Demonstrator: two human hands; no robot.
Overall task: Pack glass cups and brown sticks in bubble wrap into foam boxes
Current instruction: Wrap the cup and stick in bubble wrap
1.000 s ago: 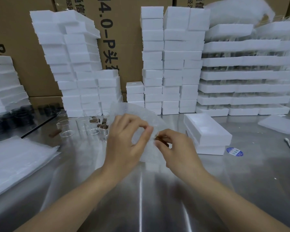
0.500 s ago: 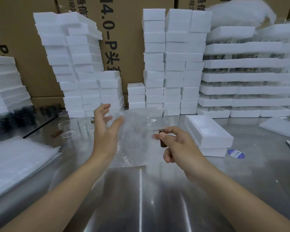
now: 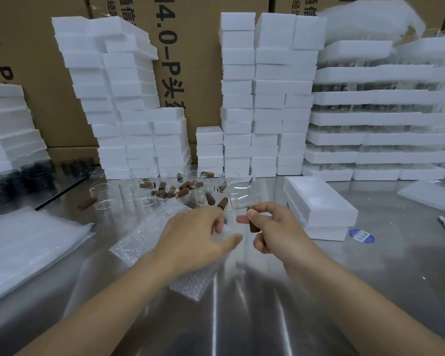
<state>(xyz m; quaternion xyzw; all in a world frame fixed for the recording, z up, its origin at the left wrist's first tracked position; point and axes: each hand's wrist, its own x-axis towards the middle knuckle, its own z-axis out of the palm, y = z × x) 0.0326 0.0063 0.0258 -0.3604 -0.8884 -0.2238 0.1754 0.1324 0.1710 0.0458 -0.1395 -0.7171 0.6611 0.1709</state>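
While the right hand [image 3: 272,228] pinches a brown stick [image 3: 253,226] and, it seems, a clear glass cup [image 3: 243,195] at its fingertips, we note the left hand [image 3: 193,237] loose and grasping nothing over the bubble wrap [image 3: 144,232]. The sheet lies flat on the steel surface [image 3: 242,317]; whether the hand touches it is unclear. We judge wrapping has barely begun. Next: lay cup and stick on the sheet, roll snugly, then into the foam box [image 3: 319,201] nearby.

Left arm [image 3: 100,307]: enters from 7 o'clock.
Left hand [image 3: 198,235]: palm down, fingers relaxed, spread.
Right arm [image 3: 357,299]: enters from 5 o'clock.
Right hand [image 3: 275,232]: at left hand's 3 o'clock, pinching brown stick [image 3: 253,226].
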